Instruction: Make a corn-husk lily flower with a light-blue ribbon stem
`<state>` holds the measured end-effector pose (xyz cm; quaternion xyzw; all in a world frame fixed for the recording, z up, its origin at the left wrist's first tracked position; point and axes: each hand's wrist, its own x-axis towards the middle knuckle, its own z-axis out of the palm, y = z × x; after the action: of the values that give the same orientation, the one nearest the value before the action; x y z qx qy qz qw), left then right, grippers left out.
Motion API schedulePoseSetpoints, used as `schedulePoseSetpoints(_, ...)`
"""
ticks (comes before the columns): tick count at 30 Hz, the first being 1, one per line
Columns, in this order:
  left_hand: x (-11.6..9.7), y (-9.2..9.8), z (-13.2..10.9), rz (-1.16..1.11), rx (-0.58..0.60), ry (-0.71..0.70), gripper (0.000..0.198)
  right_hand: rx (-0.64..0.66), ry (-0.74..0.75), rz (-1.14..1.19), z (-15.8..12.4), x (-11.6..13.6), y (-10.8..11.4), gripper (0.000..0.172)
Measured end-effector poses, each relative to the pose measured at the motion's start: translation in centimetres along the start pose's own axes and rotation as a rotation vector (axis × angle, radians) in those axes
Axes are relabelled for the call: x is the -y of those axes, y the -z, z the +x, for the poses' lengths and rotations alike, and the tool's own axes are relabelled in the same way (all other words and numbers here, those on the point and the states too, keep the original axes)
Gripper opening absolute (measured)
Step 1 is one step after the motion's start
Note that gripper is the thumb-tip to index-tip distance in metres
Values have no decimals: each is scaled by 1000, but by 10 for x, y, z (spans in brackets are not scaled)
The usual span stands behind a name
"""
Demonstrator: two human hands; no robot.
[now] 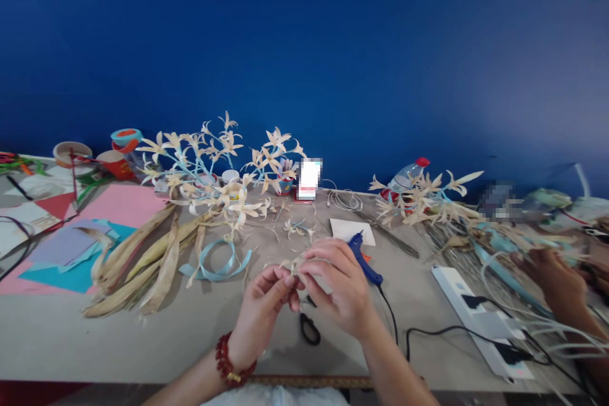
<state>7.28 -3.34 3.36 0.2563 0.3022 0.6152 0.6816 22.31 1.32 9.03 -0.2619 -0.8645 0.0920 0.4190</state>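
Observation:
Just above the near middle of the table, a small pale piece of dried husk [294,265] is pinched between the fingertips of both hands. My left hand [267,297], with a red bead bracelet at the wrist, grips it from below. From the other side the thumb and fingers of my right hand [341,288] close on its upper part. The fingers hide much of the piece. Scissors with black handles [310,330] lie beneath the hands. A blue glue gun [366,260] rests beside my right hand, partly over a white card [340,227]. A curled light blue ribbon [209,275] lies left of my hands.
Dried husks [159,276] and coloured paper sheets [126,200] cover the left side. Husk flowers on blue stems [181,149] stand at the back, near a phone [310,179]. At right are a corded power strip [464,314] and another person's hand [554,282].

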Motion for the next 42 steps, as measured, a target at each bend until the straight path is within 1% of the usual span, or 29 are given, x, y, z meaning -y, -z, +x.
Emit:
schedulePoseSetpoints(5,2,2,0,-6,13,-8,14,-43,15,-26,1,-2,-4,17)
schedulePoseSetpoints(16,2,2,2,3,6,-7,15,-71,54,-81,0,-4,-8,16)
schedulePoseSetpoints(23,2,1,1,5,5,2,15,-51,72,-113,2,-5,-6,15)
schedulePoseSetpoints(28,0,0,0,12,7,-10,16,-44,68,-104,0,-4,-5,21)
schedulePoseSetpoints(31,0,0,0,23,-9,-35,15,-119,22,-62,-7,-1,-9,25)
schedulePoseSetpoints(34,2,0,0,43,-33,-73,13,-232,-80,-10,-17,5,-17,23)
schedulePoseSetpoints(38,7,2,0,48,-31,-107,11,-258,-189,73,-27,12,-30,18)
schedulePoseSetpoints(42,11,3,0,56,-3,-138,10,-307,-292,188,-28,16,-36,13)
